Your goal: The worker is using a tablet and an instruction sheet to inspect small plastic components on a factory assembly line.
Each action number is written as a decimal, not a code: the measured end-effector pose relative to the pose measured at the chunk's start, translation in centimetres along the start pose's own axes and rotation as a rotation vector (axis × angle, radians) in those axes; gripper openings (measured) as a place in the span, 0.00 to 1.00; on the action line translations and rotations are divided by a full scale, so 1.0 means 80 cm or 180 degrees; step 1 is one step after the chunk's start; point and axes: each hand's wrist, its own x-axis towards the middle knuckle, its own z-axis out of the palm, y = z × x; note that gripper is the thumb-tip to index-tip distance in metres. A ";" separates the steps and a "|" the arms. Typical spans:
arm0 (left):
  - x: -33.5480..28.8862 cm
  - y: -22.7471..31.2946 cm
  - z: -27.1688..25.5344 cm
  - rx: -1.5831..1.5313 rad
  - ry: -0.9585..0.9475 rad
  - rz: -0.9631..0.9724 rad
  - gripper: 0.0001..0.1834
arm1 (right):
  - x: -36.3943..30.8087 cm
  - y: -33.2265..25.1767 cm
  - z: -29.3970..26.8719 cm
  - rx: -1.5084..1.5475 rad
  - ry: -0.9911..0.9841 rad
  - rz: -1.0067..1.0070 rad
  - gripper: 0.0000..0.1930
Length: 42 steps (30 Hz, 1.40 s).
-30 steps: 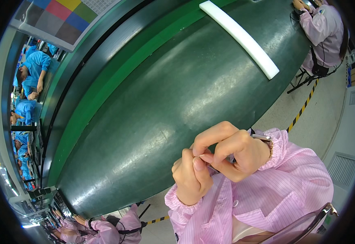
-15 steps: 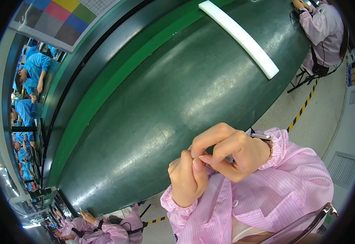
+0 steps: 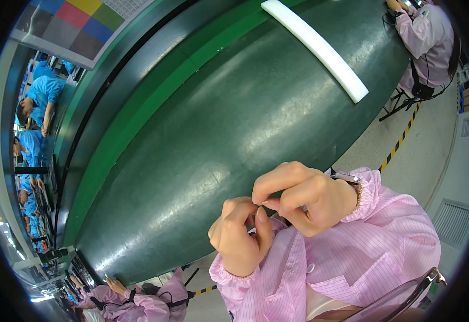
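Observation:
My left hand (image 3: 240,236) is bent in a pinch, thumb and index finger close together, just beyond the table's near edge. My right hand (image 3: 310,197) curls down from the right, its thumb and index fingertips meeting at the left hand's fingertips. Anything between those fingertips is too small or too hidden to make out. A dark watch and a beaded bracelet (image 3: 359,194) circle my right wrist. Both arms wear pink striped sleeves with gathered cuffs. Beyond the hands lies the dark green tabletop (image 3: 234,134).
A long white foam strip (image 3: 320,51) lies across the far right of the table. A bright green band and a dark rail (image 3: 124,70) run along the far side, under a colour chart (image 3: 78,27). Co-workers in pink (image 3: 425,40) sit at both ends; people in blue work beyond.
My left hand has shifted slightly left, and its thumb and index finger have parted a little from the right fingertips. The right hand stays nearly in place.

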 end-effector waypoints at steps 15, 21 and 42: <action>0.011 0.009 -0.015 0.1072 -0.0580 0.0242 0.12 | -0.004 0.004 0.004 -0.0572 -0.0321 -0.0319 0.10; 0.013 0.008 -0.012 0.1169 -0.0612 0.0238 0.11 | -0.007 -0.003 -0.002 -0.1241 -0.0646 -0.0307 0.17; 0.014 -0.005 -0.004 0.1338 -0.0387 0.0599 0.11 | -0.007 -0.002 0.001 -0.1350 -0.0797 -0.0153 0.15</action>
